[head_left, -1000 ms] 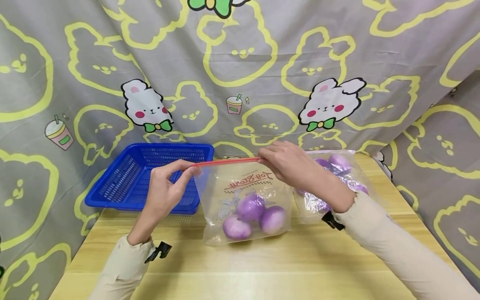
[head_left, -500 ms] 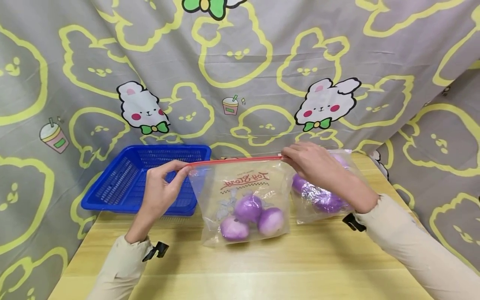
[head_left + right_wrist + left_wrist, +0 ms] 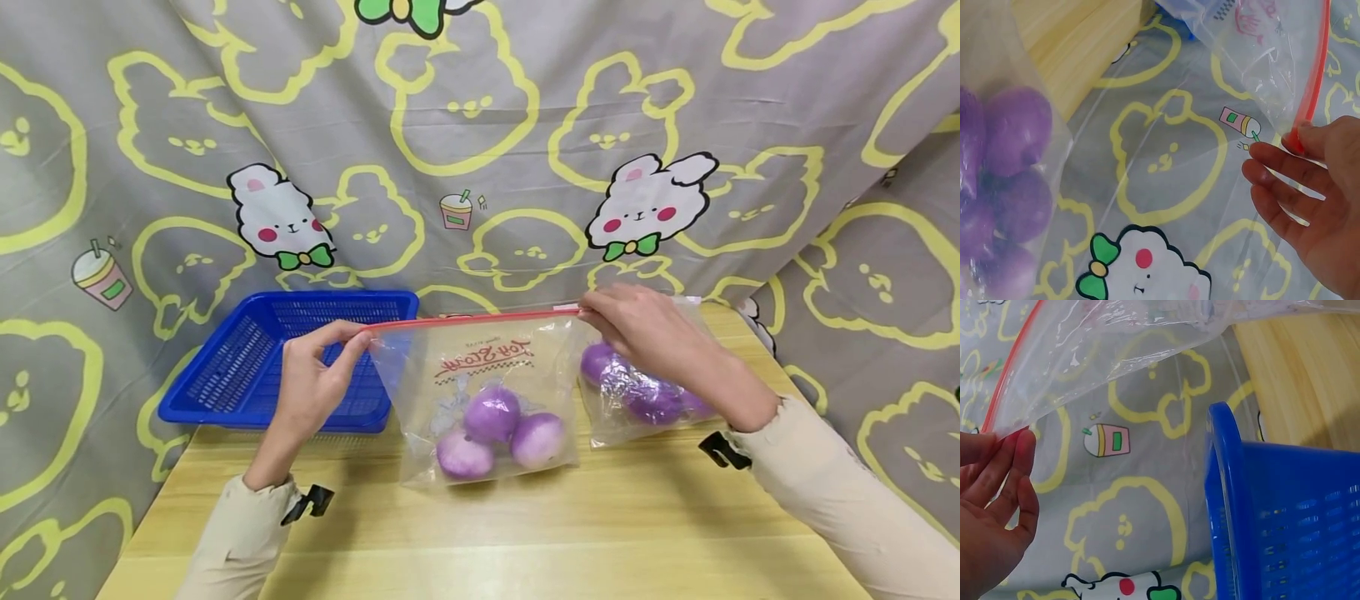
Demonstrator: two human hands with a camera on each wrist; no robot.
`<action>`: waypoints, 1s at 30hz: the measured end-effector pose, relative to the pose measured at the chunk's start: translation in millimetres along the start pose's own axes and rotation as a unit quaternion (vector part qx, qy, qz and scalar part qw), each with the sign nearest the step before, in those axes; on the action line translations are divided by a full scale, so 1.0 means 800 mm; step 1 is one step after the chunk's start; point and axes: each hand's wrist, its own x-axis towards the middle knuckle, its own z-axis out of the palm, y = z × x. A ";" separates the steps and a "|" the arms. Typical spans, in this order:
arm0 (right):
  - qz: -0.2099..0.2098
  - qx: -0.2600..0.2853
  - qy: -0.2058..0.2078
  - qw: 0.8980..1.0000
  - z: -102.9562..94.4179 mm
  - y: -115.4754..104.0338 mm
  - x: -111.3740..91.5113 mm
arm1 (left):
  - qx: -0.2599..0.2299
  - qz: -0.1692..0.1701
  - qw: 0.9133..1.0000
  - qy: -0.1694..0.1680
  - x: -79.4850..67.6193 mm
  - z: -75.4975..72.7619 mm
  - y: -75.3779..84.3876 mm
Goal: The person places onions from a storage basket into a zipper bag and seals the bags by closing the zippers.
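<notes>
A clear zip bag (image 3: 487, 367) with a red seal strip hangs upright between both hands in the head view. Inside lie three round purple-and-white vegetables (image 3: 492, 414), which look like turnips or onions. My left hand (image 3: 313, 379) pinches the strip's left corner between thumb and finger. My right hand (image 3: 645, 329) pinches the strip's right end; in the right wrist view its thumb and index finger meet on the red strip (image 3: 1317, 69). Behind the right hand lies a second clear bag (image 3: 600, 429) holding several purple vegetables (image 3: 656, 407), partly hidden by the forearm.
A blue plastic basket (image 3: 225, 392) stands at the back left of the wooden table (image 3: 480, 550), partly behind the left hand and the bag. A grey patterned cloth (image 3: 517, 108) hangs behind the table.
My right hand has slid along the red strip to the bag's right end, away from the left hand. The left hand keeps its pinch at the left corner, and the view has shifted slightly.
</notes>
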 end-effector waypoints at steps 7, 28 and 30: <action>0.046 0.028 0.000 0.999 0.024 0.004 0.021 | -0.007 -0.053 0.999 -0.005 0.008 0.008 -0.023; 0.132 0.018 0.029 0.991 0.106 0.047 0.009 | 0.215 -0.001 0.961 -0.176 -0.070 0.065 0.007; 0.118 0.013 0.025 0.993 0.099 0.037 -0.018 | 0.242 0.023 0.953 -0.179 -0.083 0.068 0.012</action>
